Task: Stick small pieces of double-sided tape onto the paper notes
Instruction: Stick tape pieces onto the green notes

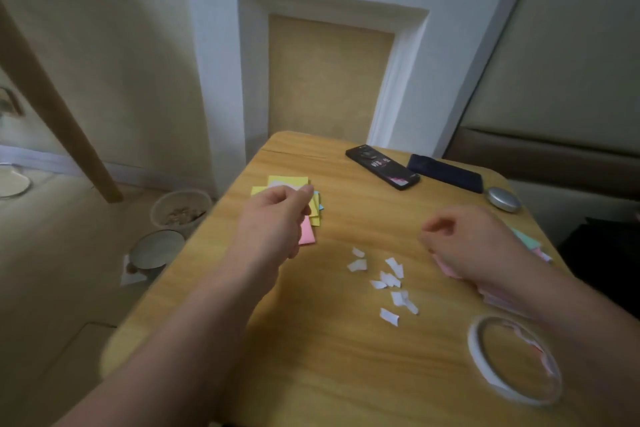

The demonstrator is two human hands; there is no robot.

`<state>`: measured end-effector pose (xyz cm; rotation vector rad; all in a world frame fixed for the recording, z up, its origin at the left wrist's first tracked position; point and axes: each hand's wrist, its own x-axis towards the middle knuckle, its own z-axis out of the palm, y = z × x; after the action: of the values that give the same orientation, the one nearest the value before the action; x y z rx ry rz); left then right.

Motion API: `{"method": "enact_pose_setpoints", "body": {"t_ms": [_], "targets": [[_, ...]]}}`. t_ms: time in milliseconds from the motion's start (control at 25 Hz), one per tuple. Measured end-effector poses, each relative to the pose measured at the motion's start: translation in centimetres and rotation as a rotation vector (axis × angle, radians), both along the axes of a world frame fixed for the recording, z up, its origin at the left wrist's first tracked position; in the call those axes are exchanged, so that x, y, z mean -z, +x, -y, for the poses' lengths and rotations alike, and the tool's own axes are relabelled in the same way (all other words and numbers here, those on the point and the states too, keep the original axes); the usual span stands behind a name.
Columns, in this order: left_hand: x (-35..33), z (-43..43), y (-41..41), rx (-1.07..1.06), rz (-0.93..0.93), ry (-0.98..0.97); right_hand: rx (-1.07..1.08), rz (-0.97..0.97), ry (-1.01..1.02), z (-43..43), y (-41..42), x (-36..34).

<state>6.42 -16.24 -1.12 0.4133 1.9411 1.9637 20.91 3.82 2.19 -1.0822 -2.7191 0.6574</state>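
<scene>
Left grip (277, 208) curls over the stacked notes (289, 180) at the desk's (346, 374) far side; right grip (464, 239) curls atop pink notes (446, 269); whether either pinches anything I cannot tell; tape scraps (389, 279) lie between them.

No text can be read. Black device (382, 166) near the far edge of the table (346, 357) carries pale and pink markings on its face, too blurred to read.

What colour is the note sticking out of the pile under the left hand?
The note is pink, seen in the head view, the only one.
</scene>
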Motion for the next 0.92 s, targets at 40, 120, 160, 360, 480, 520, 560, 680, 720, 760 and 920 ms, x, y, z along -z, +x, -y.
{"method": "enact_pose_setpoints", "body": {"t_ms": [40, 120, 160, 360, 480, 520, 560, 680, 720, 760, 920], "targets": [[0.0, -0.8, 0.3, 0.030, -0.056, -0.048, 0.029, 0.043, 0.048, -1.7, 1.7, -0.1], [-0.3, -1.7, 0.8, 0.038, -0.109, -0.065, 0.087, 0.087, 0.123, -4.5, 4.6, -0.1], [-0.4, -2.1, 1.1, 0.041, -0.116, -0.059, 0.121, 0.077, 0.126, -5.6, 5.5, 0.1], [-1.1, -4.1, 4.2, 0.100, -0.175, -0.095, 0.112, 0.023, 0.206, -7.5, 4.5, 2.2], [-1.1, -5.1, 5.8, 0.138, -0.197, -0.087, 0.053, 0.069, 0.263, -7.3, 1.8, 3.6], [-0.8, -5.2, 6.2, 0.148, -0.197, -0.102, 0.047, 0.107, 0.305, -7.2, 1.0, 4.2], [-0.5, -5.3, 6.4, 0.158, -0.193, -0.120, 0.044, 0.141, 0.353, -7.0, 0.4, 4.7], [0.3, -5.4, 7.0, 0.179, -0.169, -0.162, 0.063, 0.149, 0.430, -6.7, -0.6, 5.4], [0.4, -5.5, 7.1, 0.186, -0.163, -0.172, 0.068, 0.147, 0.439, -6.7, -0.7, 5.3], [0.5, -5.7, 7.3, 0.192, -0.162, -0.183, 0.069, 0.161, 0.444, -6.7, -0.7, 5.2], [0.6, -6.2, 7.7, 0.209, -0.195, -0.201, -0.009, 0.252, 0.468, -7.0, -0.4, 4.4]]}}
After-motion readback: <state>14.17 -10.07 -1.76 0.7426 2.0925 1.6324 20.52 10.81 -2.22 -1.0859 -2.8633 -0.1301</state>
